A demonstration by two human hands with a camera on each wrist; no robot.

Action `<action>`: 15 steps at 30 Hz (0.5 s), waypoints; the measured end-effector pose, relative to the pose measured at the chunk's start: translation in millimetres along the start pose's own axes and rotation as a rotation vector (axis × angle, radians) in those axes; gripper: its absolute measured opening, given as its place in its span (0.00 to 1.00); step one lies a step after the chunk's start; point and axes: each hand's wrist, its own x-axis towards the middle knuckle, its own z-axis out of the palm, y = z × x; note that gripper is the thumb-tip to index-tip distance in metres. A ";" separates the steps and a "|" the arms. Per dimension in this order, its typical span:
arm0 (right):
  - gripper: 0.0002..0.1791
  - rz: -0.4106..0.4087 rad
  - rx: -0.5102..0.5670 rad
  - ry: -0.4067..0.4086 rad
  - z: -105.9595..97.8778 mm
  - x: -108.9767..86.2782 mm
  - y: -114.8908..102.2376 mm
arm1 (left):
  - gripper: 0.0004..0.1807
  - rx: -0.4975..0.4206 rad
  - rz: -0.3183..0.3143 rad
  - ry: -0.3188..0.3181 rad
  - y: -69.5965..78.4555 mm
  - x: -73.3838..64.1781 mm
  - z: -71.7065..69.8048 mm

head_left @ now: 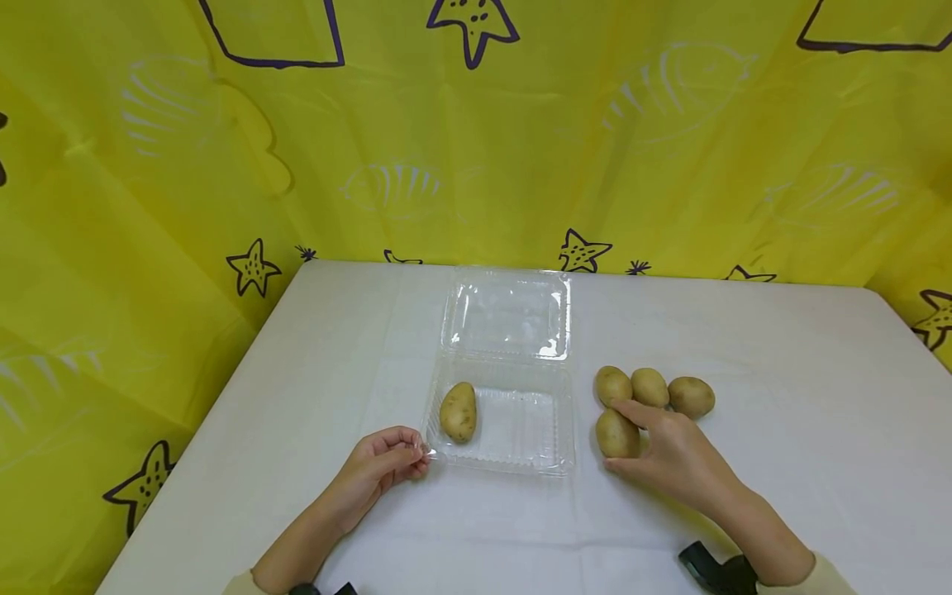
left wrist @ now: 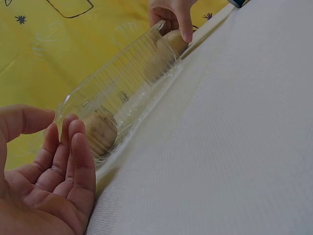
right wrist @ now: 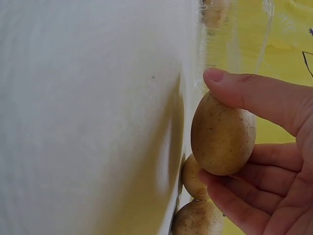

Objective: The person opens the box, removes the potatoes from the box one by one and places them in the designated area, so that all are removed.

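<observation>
A clear plastic clamshell container (head_left: 563, 421) lies opened out on the table, its lid (head_left: 506, 314) folded back toward the far edge. One potato (head_left: 458, 411) sits at the left side of its base. My left hand (head_left: 390, 463) pinches the container's front left corner between thumb and forefinger; the left wrist view shows this from the side. With thumb and fingers, my right hand (head_left: 680, 454) grips another potato (right wrist: 223, 134) to the right of the container. Behind that potato, three more potatoes (head_left: 692, 397) lie close together on the table.
White cloth covers the table (head_left: 803, 397). A yellow curtain (head_left: 521, 149) with drawn stars and fish hangs along the back and left. Dark wrist gear (head_left: 717, 570) shows near my right sleeve.
</observation>
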 end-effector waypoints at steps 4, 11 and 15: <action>0.37 0.013 -0.010 -0.010 0.3 -0.4 0.3 | 0.02 0.002 0.006 -0.006 0.1 -0.2 -0.1; 0.36 0.038 -0.029 -0.030 -2.2 -1.9 1.4 | 0.02 -0.002 -0.004 -0.001 -0.1 0.1 0.1; 0.36 0.050 -0.035 -0.045 -5.5 -1.7 0.2 | 0.02 0.000 -0.009 0.001 0.2 -0.1 0.1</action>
